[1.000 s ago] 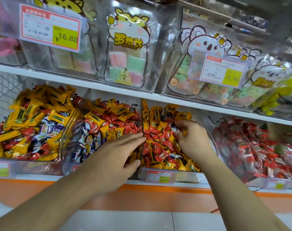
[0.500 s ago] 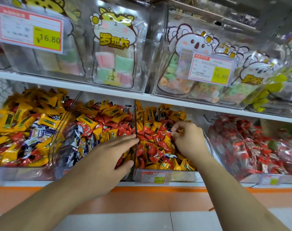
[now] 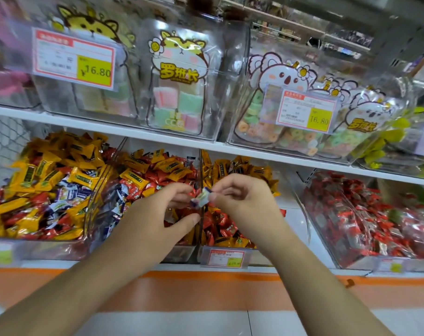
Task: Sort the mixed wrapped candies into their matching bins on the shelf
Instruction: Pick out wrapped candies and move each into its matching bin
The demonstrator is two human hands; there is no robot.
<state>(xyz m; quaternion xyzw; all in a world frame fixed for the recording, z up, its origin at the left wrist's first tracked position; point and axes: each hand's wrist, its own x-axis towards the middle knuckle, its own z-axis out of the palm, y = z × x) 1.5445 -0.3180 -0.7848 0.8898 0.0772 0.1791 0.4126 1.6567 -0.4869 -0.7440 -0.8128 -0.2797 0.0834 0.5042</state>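
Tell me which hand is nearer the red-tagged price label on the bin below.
Right. The right hand, pinching a small candy, is above the price label; the left hand is up and left of it.

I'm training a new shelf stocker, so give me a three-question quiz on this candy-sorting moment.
1. True or false: the right hand pinches a white and purple candy.
2. The yellow price tags on the upper shelf read: A) 12.80 B) 16.80 C) 19.80
3. Fill in: the bin at far right holds mostly ___ wrappers.

Key: 1. True; the left hand is beside the candy, fingers straight, gripping nothing. 2. B. 3. Red.
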